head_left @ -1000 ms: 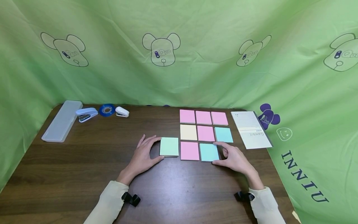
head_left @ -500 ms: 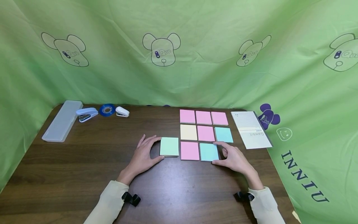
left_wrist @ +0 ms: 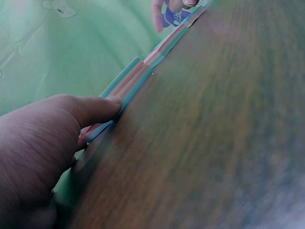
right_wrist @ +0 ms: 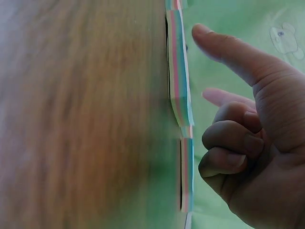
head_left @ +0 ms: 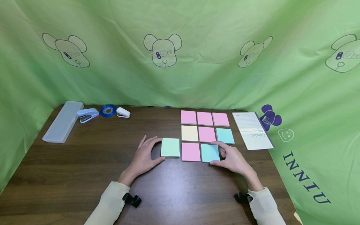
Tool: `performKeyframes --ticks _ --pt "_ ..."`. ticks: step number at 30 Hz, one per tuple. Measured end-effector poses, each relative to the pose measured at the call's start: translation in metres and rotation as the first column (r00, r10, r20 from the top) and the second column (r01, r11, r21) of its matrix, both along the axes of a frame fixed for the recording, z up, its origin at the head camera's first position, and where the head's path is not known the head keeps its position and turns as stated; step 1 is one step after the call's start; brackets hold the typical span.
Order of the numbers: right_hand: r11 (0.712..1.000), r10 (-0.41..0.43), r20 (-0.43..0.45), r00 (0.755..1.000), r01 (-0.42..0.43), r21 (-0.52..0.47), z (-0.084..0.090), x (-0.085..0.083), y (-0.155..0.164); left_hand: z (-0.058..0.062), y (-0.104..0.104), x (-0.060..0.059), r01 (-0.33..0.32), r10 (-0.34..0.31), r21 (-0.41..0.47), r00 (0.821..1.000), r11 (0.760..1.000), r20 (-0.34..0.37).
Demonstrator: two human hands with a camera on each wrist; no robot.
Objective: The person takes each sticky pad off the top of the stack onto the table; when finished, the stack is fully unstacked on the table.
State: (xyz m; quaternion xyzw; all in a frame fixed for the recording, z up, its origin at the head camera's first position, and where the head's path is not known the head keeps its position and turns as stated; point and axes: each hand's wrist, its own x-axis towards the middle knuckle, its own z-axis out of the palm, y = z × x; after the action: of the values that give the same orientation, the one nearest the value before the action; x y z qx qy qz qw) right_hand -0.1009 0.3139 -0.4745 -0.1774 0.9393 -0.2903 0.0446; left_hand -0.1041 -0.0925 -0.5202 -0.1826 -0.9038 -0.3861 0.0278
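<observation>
head view, left hand (head_left: 144, 154): rests on the table (head_left: 84, 162), thumb and fingers bracketing the left edge of a pale green sticky pad (head_left: 170, 147), a flat square set apart left of the grid.
head view, right hand (head_left: 232, 159): thumb and forefinger pinch the blue pad (head_left: 209, 152) at the grid's near right corner.
left wrist view: thumb (left_wrist: 95, 109) presses the green pad's striped, multicolour edge (left_wrist: 125, 86).
right wrist view: forefinger (right_wrist: 228, 50) straight, other fingers curled beside the blue pad's layered edge (right_wrist: 179, 71); actual contact cannot be told here.
</observation>
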Motion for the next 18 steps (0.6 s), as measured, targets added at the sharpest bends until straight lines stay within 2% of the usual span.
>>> performKeyframes --ticks 18 --pt "0.997 0.072 -0.022 0.997 -0.073 -0.041 0.01 -0.009 -0.061 -0.001 0.0 0.0 -0.001 0.001 -0.01 1.0 1.0 -0.007"
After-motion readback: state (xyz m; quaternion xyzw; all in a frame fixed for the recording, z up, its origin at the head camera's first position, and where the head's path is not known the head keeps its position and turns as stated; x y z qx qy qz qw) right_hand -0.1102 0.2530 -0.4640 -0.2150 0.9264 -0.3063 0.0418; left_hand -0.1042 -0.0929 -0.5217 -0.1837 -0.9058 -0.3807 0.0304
